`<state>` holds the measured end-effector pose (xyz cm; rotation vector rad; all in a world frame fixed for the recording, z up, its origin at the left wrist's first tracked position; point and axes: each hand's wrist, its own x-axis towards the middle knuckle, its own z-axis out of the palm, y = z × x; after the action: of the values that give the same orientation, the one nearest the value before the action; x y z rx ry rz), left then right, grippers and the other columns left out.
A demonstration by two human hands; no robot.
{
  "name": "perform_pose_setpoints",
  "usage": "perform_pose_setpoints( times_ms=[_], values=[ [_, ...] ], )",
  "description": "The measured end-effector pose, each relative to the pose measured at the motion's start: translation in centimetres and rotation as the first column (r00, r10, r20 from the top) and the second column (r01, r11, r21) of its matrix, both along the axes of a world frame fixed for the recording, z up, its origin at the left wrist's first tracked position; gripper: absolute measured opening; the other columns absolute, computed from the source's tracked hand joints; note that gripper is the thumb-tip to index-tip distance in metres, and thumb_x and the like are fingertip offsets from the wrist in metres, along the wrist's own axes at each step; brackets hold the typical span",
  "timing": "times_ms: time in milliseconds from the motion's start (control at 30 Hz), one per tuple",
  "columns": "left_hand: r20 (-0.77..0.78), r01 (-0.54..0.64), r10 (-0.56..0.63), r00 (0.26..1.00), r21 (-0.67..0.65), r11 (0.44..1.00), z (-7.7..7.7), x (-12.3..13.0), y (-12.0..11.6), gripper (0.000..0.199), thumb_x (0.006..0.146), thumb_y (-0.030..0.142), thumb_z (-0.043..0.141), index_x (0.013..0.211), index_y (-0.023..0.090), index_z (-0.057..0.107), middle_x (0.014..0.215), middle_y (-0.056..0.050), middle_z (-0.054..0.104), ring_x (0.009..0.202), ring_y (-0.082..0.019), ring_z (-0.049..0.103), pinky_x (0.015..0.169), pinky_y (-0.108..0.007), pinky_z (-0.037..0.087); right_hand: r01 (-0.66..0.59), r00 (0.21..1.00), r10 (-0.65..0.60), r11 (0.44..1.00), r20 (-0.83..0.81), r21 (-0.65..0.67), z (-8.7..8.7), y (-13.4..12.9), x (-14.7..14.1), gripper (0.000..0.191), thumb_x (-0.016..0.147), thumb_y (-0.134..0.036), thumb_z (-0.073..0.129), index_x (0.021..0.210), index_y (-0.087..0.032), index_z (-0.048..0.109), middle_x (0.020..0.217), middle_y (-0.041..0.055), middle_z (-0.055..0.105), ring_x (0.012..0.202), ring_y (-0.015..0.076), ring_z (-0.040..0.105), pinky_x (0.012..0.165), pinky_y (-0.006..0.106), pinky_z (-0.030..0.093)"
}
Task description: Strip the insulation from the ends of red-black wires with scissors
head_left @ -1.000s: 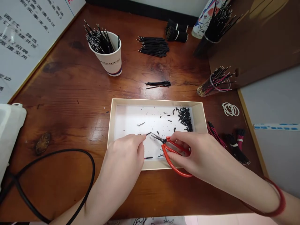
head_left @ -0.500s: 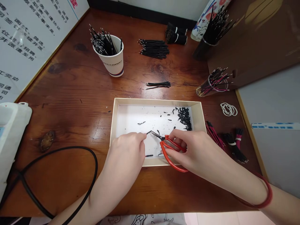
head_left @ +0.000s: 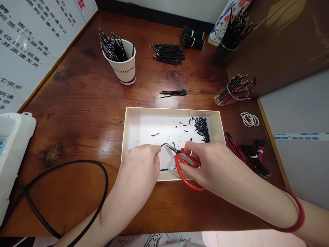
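Left hand (head_left: 138, 165) sits low over the near wall of a cardboard tray (head_left: 169, 111), fingers (head_left: 155, 149) clenched in a tight pinch on a short black wire (head_left: 163, 145), its end poking out past the fingertips. Right hand (head_left: 209, 164) grasps red-handled scissors (head_left: 183, 173), fingers curled through and around the loops. Blades nearly closed, pointing left, tips right beside the wire; contact too small to tell. Wire and blades are over the near half of the tray.

Tray lined white, strewn with black wire clippings, a dense heap of clippings (head_left: 202, 129) toward its right end. It rests on a glossy wooden table (head_left: 77, 116) with dark knots.

Beyond the tray: upright paper cup (head_left: 125, 72) packed with black wires, a loose bundle of black wires (head_left: 168, 54), a thin bunch of black wires (head_left: 173, 93), banded black bundles (head_left: 192, 40). Far right corner: dark holder (head_left: 218, 58) of black wires beside a floral bottle (head_left: 223, 24); tilted clear cup (head_left: 231, 94) of red and black wires.

Right of tray: white rubber bands (head_left: 249, 119), loose red-and-black wires (head_left: 234, 146), a banded wire bundle (head_left: 257, 161). Left: looped black cable (head_left: 77, 161), white plastic device (head_left: 15, 144). Red bracelet (head_left: 299, 219) on right wrist
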<state>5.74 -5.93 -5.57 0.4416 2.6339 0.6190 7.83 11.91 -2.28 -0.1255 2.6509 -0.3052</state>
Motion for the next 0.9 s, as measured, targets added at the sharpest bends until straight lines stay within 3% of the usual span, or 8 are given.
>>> perform_pose_setpoints(
  times_ms=[200, 467, 667, 800, 900],
  values=[
    [0.006, 0.007, -0.007, 1.000, 0.002, 1.000, 0.0, 0.0, 0.0, 0.032, 0.085, 0.010, 0.045, 0.078, 0.019, 0.074, 0.057, -0.002, 0.063, 0.048, -0.014, 0.044, 0.053, -0.028, 0.028, -0.011, 1.000, 0.011, 1.000, 0.004, 0.019, 0.1, -0.1, -0.3, 0.043, 0.079, -0.026, 0.061, 0.058, -0.023, 0.023, 0.045, -0.0078, 0.021, 0.044, 0.0092, 0.013, 0.040, 0.024, 0.013],
    [0.011, -0.009, 0.009, 1.000, -0.045, 0.999, 0.3, -0.3, 0.3, 0.032, 0.084, 0.009, 0.047, 0.086, 0.020, 0.077, 0.064, -0.002, 0.069, 0.054, -0.016, 0.055, 0.055, -0.028, 0.033, 0.000, 1.000, -0.001, 0.987, -0.011, -0.163, -0.1, 1.6, -0.5, 0.043, 0.076, -0.017, 0.060, 0.058, -0.022, 0.021, 0.047, -0.0079, 0.023, 0.046, 0.0088, 0.017, 0.042, 0.024, 0.014],
    [0.034, -0.036, 0.036, 0.999, -0.016, 0.999, 0.5, -0.1, 0.1, 0.028, 0.089, 0.014, 0.051, 0.093, 0.022, 0.078, 0.073, -0.002, 0.073, 0.059, -0.017, 0.061, 0.059, -0.028, 0.038, 0.074, 0.994, -0.051, 0.959, 0.092, -0.272, 0.6, 2.7, 0.0, 0.030, 0.085, -0.029, 0.062, 0.061, -0.021, 0.044, 0.048, -0.0067, 0.040, 0.046, 0.0092, 0.030, 0.042, 0.023, 0.024],
    [0.025, -0.040, 0.040, 0.999, 0.000, 0.999, 0.7, -0.1, 0.1, 0.024, 0.090, 0.019, 0.053, 0.092, 0.023, 0.077, 0.073, -0.002, 0.074, 0.062, -0.018, 0.064, 0.061, -0.028, 0.040, 0.107, 0.993, -0.113, 0.974, -0.017, -0.198, 0.7, 3.3, 0.1, 0.022, 0.085, -0.032, 0.062, 0.070, -0.021, 0.051, 0.053, -0.0047, 0.052, 0.048, 0.0104, 0.041, 0.046, 0.023, 0.029],
    [0.026, -0.026, 0.026, 0.999, -0.031, 0.999, 0.9, -0.4, 0.3, 0.020, 0.090, 0.026, 0.056, 0.092, 0.021, 0.075, 0.068, -0.002, 0.073, 0.060, -0.019, 0.063, 0.060, -0.028, 0.039, 0.151, 0.979, -0.161, 0.985, -0.126, -0.083, 0.2, 3.3, -0.1, 0.019, 0.084, -0.028, 0.062, 0.071, -0.021, 0.050, 0.054, -0.0044, 0.051, 0.048, 0.0108, 0.039, 0.048, 0.024, 0.027]
  ],
)
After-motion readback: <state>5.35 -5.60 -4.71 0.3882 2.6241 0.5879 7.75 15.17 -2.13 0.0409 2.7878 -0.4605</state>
